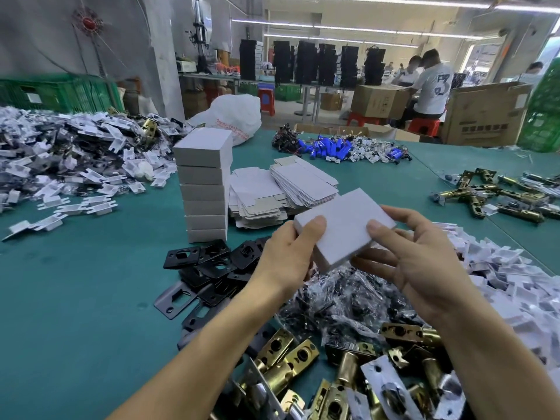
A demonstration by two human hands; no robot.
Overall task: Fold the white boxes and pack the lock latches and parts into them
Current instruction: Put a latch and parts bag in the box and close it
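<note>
Gripping flat matte white box (345, 225).

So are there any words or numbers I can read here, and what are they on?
"3": big number on the back of a white T-shirt.
Red writing on the white plastic bag: too blurred to read.
Dark print on the cardboard box: too blurred.
The white box being held: no writing.

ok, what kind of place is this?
Likely a factory packing bench for door-lock hardware: a green table heaped with brass latches and black strike plates, a stack of folded white boxes, workers among cartons behind. The left hand and right hand hold one white box.
</note>
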